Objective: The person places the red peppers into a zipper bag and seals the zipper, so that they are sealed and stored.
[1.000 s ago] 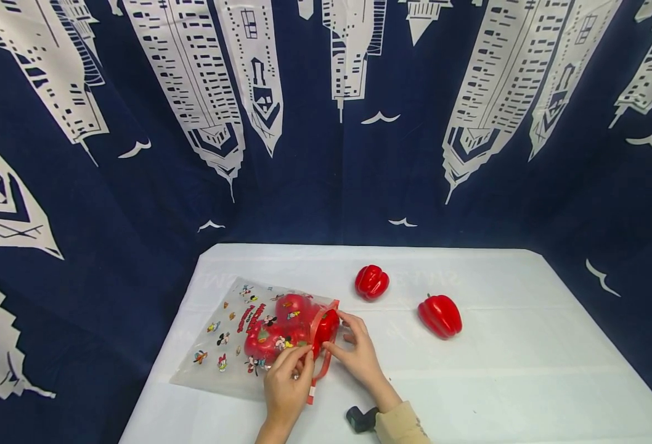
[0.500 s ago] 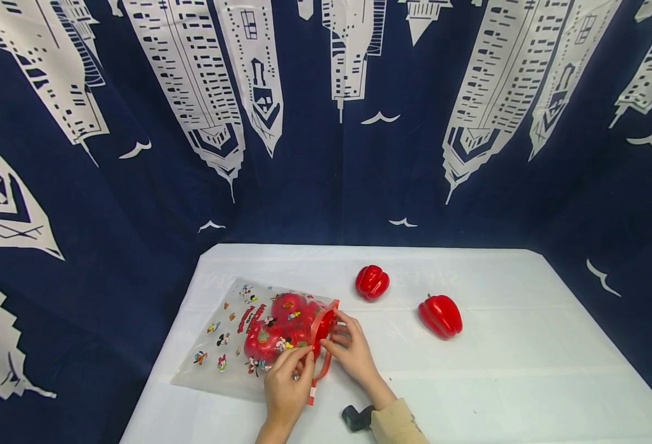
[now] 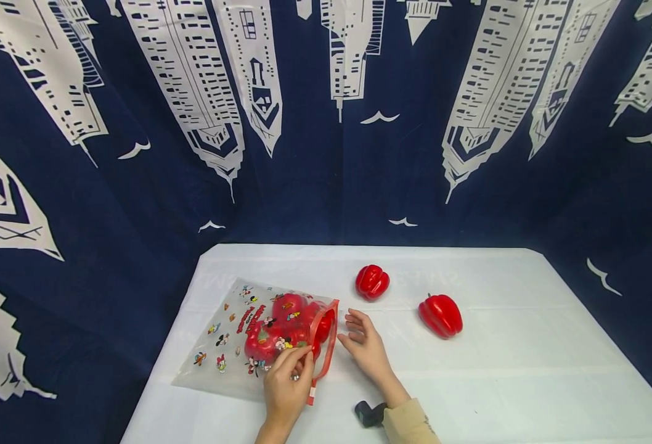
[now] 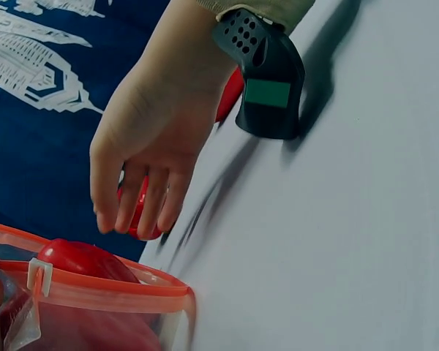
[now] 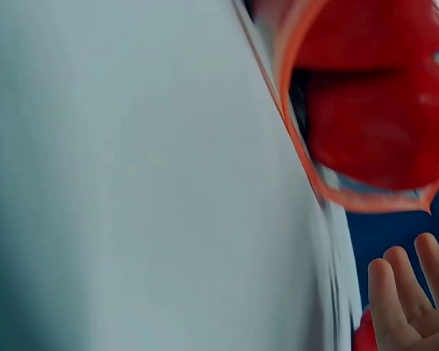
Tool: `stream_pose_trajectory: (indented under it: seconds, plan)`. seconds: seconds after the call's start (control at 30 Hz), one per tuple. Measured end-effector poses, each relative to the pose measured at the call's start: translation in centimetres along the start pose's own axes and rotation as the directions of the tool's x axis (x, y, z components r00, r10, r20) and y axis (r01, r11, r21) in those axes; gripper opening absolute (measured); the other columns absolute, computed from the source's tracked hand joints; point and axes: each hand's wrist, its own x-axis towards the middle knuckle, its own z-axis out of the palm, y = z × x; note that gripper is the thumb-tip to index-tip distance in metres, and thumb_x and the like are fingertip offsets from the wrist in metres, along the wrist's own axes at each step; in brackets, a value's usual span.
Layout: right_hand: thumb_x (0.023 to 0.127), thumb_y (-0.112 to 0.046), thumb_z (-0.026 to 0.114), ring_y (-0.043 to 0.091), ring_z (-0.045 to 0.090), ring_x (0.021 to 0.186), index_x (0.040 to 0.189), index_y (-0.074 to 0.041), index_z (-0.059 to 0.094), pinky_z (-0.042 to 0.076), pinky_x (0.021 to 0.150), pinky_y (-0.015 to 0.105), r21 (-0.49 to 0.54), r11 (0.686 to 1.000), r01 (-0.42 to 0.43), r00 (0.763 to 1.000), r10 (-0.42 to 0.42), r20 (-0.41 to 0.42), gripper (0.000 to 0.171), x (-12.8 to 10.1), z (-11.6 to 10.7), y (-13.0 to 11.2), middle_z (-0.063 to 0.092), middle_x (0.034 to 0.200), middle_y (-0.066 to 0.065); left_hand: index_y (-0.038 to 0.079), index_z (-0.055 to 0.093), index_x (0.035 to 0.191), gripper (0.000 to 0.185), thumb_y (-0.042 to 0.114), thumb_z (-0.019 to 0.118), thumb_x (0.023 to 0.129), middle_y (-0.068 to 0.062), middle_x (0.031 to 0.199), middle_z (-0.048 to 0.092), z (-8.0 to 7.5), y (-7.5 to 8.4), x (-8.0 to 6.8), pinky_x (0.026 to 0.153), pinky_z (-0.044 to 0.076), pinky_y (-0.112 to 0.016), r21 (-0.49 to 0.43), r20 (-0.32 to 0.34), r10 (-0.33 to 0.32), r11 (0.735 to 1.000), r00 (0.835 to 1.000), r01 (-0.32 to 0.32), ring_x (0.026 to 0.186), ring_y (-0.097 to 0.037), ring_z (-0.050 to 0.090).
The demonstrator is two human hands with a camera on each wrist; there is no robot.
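A clear zip bag (image 3: 215,345) with cartoon prints lies on the left of the table, several red bell peppers (image 3: 262,339) showing through its plastic. Its orange-red zip rim (image 5: 307,157) gapes to the right, with a red bell pepper (image 5: 373,124) just inside the mouth. My left hand (image 3: 288,382) pinches the near side of that rim between thumb and fingers. Just right of the opening, my right hand (image 3: 371,351) is in the air with loosely bent fingers, holding nothing. In the left wrist view, the right hand (image 4: 150,139) hangs beyond the bag's mouth.
Two more red bell peppers lie outside the bag: one (image 3: 372,282) behind the right hand, the other (image 3: 440,316) farther right. A black wrist camera (image 3: 369,414) sits at the right sleeve. Behind the white table (image 3: 498,370) hangs a navy curtain (image 3: 337,185) with white buildings.
My right hand has pushed the pepper farther into the bag's mouth, then let go and drawn back to the right. The left hand keeps its pinch on the rim.
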Motion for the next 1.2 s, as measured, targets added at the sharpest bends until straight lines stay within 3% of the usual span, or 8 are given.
stream_pose_trajectory:
  seconds: [0.13,0.37,0.67,0.87,1.1,1.2]
  plan:
    - [0.082,0.003,0.067,0.043,0.053,0.11,0.126,0.005,0.047,0.045,0.088,0.054,-0.038,0.999,-0.004,0.999,0.002,-0.054,0.047,0.3,-1.0,0.4,0.054,0.118,0.027,0.004,0.072,0.089,0.016,-0.002,0.072,0.074,0.0,0.077,0.064,0.0,-0.1,-0.1,0.049,0.041,-0.012,0.004,-0.006,-0.003,1.0,1.0,0.003,0.053,-0.002,0.048]
    - [0.084,-0.004,0.068,0.034,0.054,0.112,0.126,0.003,0.048,0.046,0.091,0.046,-0.1,0.994,-0.042,0.99,0.028,-0.139,0.046,1.2,-3.2,3.7,0.056,0.122,0.02,0.002,0.071,0.089,0.015,-0.003,0.071,0.075,0.0,0.077,0.064,0.1,-0.4,-0.1,0.048,0.041,-0.013,-0.012,-0.009,0.009,1.0,1.0,-0.009,0.054,-0.002,0.048]
    - [0.087,-0.008,0.065,0.029,0.053,0.114,0.127,-0.002,0.046,0.044,0.094,0.045,-0.143,0.984,-0.107,0.968,0.07,-0.24,0.045,2.0,-6.6,3.7,0.053,0.126,0.016,0.003,0.071,0.089,0.014,-0.002,0.071,0.076,0.0,0.076,0.063,0.0,-0.3,0.0,0.047,0.041,-0.013,-0.011,-0.001,-0.001,1.0,1.0,0.001,0.054,-0.002,0.048]
    - [0.087,-0.01,0.065,0.032,0.052,0.114,0.129,-0.001,0.046,0.044,0.094,0.047,-0.218,0.971,-0.1,0.95,0.028,-0.311,0.047,2.5,-8.8,3.6,0.052,0.127,0.018,0.002,0.071,0.089,0.014,-0.002,0.071,0.076,0.0,0.076,0.063,0.0,-0.4,-0.1,0.049,0.041,-0.012,-0.019,0.001,-0.006,1.0,1.0,0.006,0.054,-0.002,0.049]
    - [0.089,-0.031,0.064,0.028,0.052,0.112,0.131,-0.007,0.047,0.043,0.095,0.025,-0.296,0.952,-0.074,0.9,-0.064,-0.43,0.051,3.1,-11.6,6.5,0.054,0.125,0.014,0.002,0.071,0.089,0.014,-0.003,0.071,0.076,0.0,0.075,0.063,0.1,-0.4,-0.1,0.049,0.041,-0.012,-0.032,-0.007,0.004,0.999,1.0,-0.005,0.053,-0.002,0.048]
    - [0.088,-0.023,0.065,0.031,0.05,0.114,0.13,-0.005,0.048,0.04,0.099,0.029,-0.262,0.964,-0.053,0.878,-0.08,-0.472,0.049,3.0,-12.4,6.2,0.052,0.126,0.017,0.002,0.071,0.089,0.014,-0.003,0.071,0.076,0.0,0.074,0.063,0.1,-0.4,-0.1,0.049,0.041,-0.012,-0.033,-0.011,0.015,0.999,1.0,-0.016,0.053,-0.002,0.048]
